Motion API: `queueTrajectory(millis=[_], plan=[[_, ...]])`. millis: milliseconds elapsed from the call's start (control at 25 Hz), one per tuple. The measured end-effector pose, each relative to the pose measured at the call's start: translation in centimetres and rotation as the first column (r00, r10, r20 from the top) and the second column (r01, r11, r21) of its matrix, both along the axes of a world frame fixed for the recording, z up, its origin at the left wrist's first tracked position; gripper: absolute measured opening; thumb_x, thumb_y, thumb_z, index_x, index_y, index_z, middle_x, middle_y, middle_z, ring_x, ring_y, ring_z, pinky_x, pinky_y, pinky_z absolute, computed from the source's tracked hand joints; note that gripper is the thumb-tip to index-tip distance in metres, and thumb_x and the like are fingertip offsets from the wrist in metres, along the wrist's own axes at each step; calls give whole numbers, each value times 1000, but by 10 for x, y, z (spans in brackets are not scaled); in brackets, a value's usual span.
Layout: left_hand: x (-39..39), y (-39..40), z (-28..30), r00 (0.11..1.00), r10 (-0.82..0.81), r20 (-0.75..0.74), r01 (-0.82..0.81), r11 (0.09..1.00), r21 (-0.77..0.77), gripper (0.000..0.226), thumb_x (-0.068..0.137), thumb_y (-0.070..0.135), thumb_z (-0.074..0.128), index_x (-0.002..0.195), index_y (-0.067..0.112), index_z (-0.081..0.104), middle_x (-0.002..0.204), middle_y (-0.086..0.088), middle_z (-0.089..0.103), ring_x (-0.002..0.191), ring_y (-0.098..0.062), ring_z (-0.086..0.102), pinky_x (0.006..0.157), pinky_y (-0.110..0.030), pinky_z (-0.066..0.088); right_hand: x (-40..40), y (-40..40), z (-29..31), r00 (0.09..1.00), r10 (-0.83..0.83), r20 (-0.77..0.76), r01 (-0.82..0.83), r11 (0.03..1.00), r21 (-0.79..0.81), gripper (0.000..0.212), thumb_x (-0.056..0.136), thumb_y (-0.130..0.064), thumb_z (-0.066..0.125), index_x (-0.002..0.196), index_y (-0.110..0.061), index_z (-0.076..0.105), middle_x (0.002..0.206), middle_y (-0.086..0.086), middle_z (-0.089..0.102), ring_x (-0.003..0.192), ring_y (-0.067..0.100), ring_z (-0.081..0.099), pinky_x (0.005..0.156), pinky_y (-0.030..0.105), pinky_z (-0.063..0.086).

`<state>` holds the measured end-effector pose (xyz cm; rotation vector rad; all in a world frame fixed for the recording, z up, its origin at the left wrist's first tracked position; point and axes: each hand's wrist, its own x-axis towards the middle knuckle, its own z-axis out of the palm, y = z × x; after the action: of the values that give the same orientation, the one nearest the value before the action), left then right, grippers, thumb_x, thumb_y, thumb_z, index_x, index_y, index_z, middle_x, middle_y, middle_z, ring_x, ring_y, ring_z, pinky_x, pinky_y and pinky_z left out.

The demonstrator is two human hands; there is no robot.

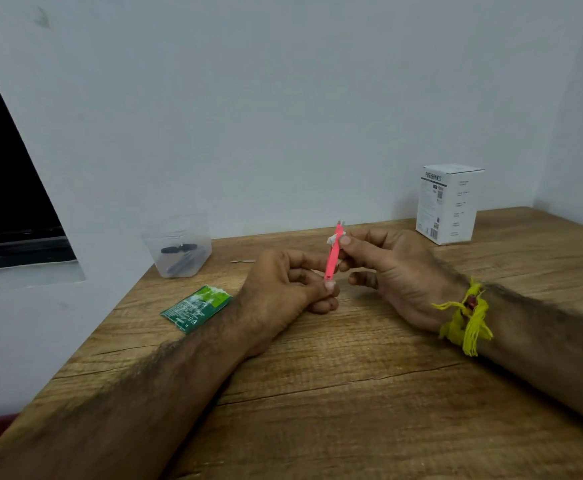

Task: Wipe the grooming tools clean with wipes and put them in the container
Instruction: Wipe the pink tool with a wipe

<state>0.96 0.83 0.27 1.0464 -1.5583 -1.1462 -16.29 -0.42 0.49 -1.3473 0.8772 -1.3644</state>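
Pink tweezers (333, 254) held near upright at frame centre, above the counter (352, 375). Lower end pinched by left hand (283, 292) fingers (330, 285). Small white wipe (335, 238) pressed round the upper part by right hand (394, 271) thumb and fingers (345, 240); both hands grasping. Yellow thread band (465, 317) worn on right wrist. Clear container (179, 251) at left-centre by the wall, dark tools inside. Green wipe sachet (196, 308), torn open, lying just left of left wrist. White box (447, 204) standing at right, back of counter.
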Motion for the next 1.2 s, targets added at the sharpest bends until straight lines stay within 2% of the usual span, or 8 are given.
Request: queueTrajectory(millis=[80, 240, 440, 600, 800, 840, 960, 1200], plan=[[0, 2, 1, 999, 27, -28, -27, 1000, -2, 23, 84, -7, 73, 106, -2, 70, 86, -31, 72, 62, -22, 71, 64, -25, 61, 2, 2, -1, 999, 24, -37, -26, 999, -38, 13, 90, -14, 67, 96, -8, 76, 79, 7, 69, 70, 10, 60, 59, 22, 49], [-2, 3, 3, 999, 36, -35, -35, 999, 21, 24, 84, -8, 73, 107, -3, 69, 88, -32, 71, 65, -24, 71, 65, -27, 62, 1, 1, -1, 1000, 9, 10, -9, 1000, -1, 13, 91, -13, 66, 97, -6, 76, 83, 8, 70, 73, 11, 60, 60, 23, 48], [-1, 3, 1, 993, 59, -105, -57, 998, 22, 29, 83, -9, 73, 111, -5, 67, 83, -29, 71, 63, -26, 70, 63, -28, 62, 6, 4, -2, 995, 19, -103, -26, 997, -71, 12, 91, -13, 68, 94, -7, 77, 82, 12, 73, 75, 23, 63, 62, 31, 50], [-3, 4, 4, 995, 38, -95, -35, 999, 30, 30, 82, -10, 73, 110, -2, 65, 83, -28, 71, 61, -23, 70, 63, -28, 62, 4, 4, -2, 999, 16, -34, -16, 1000, -18, 12, 90, -13, 67, 91, -7, 77, 79, 9, 71, 74, 17, 62, 67, 29, 50], [-2, 6, 2, 991, 36, -133, -38, 999, -9, 39, 81, -14, 72, 115, 2, 60, 82, -33, 67, 69, -28, 70, 67, -34, 63, 4, 6, -1, 982, -15, -189, -19, 984, -179, 11, 92, -9, 66, 93, -7, 77, 75, 10, 71, 68, 16, 65, 65, 25, 55], [-2, 6, 2, 990, 26, -137, -28, 1000, -9, 40, 81, -15, 71, 115, 3, 60, 79, -31, 66, 72, -30, 69, 68, -35, 63, 4, 6, -2, 982, -22, -186, -13, 983, -182, 11, 92, -7, 66, 93, -6, 77, 75, 10, 71, 68, 15, 65, 65, 24, 55], [-3, 5, 4, 991, -6, -130, 5, 1000, -12, 39, 83, -16, 69, 114, 6, 59, 78, -28, 63, 77, -33, 66, 68, -34, 64, 2, 4, -4, 998, -20, -57, 16, 997, -77, 11, 89, -6, 67, 95, -1, 76, 76, 13, 71, 68, 16, 64, 67, 26, 56], [-1, 8, 5, 999, 5, -41, -8, 997, -78, 42, 84, -10, 72, 114, 16, 61, 86, -37, 64, 78, -33, 70, 72, -38, 63, 6, 7, -4, 998, -55, 24, 55, 998, -5, 18, 84, -7, 72, 98, 2, 75, 81, 17, 72, 69, 17, 64, 66, 26, 57]])
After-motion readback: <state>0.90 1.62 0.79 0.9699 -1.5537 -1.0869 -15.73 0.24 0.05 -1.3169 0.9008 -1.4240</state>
